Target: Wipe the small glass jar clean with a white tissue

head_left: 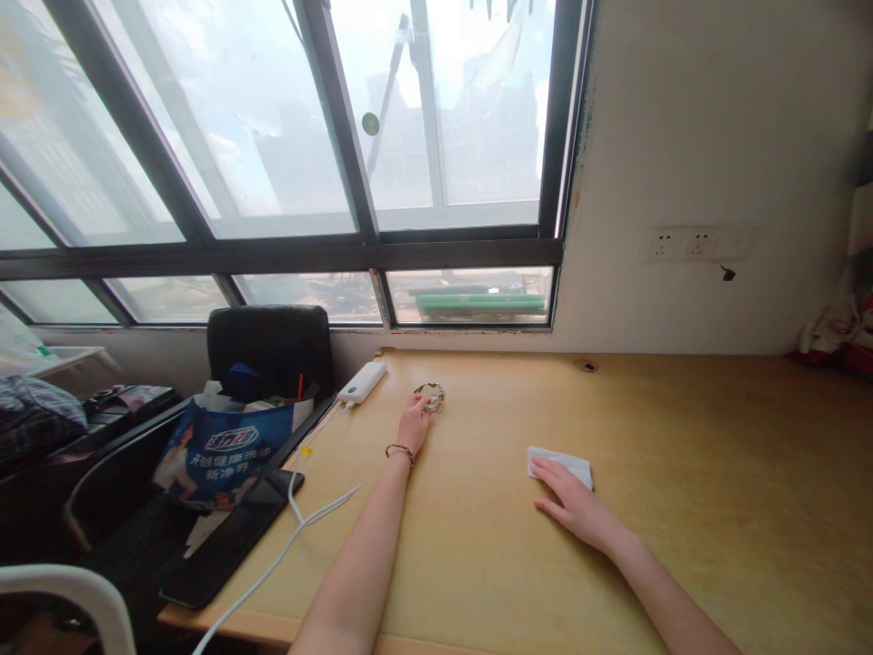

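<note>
Toward the back left of the wooden table [477,537], my left hand [414,423] reaches out with its fingertips closed on a small ring-shaped band [438,393] with a dark and pale pattern. The band rests on or just above the tabletop; I cannot tell which. A braided bracelet [401,449] circles my left wrist. Farther right, my right hand [573,505] lies flat with fingers stretched out, its fingertips on a folded white cloth [576,467]. The thumb is spread away from the cloth.
A white power bank [363,382] with a white cable [273,555] lies along the table's left edge. Beyond that edge stand a black chair [269,341] and a blue shopping bag [225,455]. A window and wall sockets [682,244] are behind the table.
</note>
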Demonstrator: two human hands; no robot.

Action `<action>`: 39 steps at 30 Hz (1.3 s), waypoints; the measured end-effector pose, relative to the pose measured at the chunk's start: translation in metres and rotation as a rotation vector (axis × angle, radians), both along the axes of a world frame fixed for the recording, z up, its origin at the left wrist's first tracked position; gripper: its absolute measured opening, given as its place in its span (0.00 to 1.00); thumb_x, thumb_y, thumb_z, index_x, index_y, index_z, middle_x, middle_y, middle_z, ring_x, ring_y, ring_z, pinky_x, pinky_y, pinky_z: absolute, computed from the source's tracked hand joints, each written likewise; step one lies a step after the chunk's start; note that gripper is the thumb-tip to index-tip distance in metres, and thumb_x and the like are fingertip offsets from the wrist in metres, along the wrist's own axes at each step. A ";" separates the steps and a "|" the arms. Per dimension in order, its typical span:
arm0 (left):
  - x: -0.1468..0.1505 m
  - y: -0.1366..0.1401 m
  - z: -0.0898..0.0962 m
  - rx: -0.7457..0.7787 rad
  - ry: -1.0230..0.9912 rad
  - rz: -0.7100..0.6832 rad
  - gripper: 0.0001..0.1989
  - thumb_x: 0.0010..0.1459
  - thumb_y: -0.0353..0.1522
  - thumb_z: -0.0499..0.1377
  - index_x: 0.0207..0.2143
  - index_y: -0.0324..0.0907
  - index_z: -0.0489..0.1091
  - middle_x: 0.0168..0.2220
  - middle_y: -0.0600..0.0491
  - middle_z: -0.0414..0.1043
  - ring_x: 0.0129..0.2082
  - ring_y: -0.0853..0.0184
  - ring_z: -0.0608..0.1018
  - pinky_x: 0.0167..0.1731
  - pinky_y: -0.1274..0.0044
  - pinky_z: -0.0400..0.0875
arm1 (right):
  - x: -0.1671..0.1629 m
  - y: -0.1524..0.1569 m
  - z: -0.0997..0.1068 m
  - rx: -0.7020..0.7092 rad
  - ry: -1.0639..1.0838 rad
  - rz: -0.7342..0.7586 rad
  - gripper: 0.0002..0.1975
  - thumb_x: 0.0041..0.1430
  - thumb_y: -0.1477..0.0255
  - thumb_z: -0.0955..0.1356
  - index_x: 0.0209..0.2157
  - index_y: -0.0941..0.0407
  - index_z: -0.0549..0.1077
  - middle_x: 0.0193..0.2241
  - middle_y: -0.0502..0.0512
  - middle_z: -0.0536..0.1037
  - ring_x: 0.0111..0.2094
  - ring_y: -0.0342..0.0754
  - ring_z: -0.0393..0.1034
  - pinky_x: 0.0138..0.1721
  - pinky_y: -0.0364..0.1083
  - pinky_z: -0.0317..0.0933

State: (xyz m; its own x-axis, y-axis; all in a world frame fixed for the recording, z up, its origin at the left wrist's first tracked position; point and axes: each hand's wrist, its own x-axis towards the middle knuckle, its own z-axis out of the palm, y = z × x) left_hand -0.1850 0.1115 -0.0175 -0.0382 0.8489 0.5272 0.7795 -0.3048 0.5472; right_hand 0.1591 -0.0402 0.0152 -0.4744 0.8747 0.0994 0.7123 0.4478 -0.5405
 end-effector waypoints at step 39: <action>0.016 -0.012 0.014 0.046 0.005 -0.092 0.18 0.52 0.26 0.49 0.48 0.40 0.60 0.50 0.45 0.58 0.40 0.64 0.71 0.40 0.71 0.67 | -0.001 -0.003 0.005 -0.011 0.012 -0.009 0.25 0.52 0.64 0.62 0.52 0.55 0.60 0.55 0.56 0.57 0.55 0.50 0.48 0.56 0.50 0.42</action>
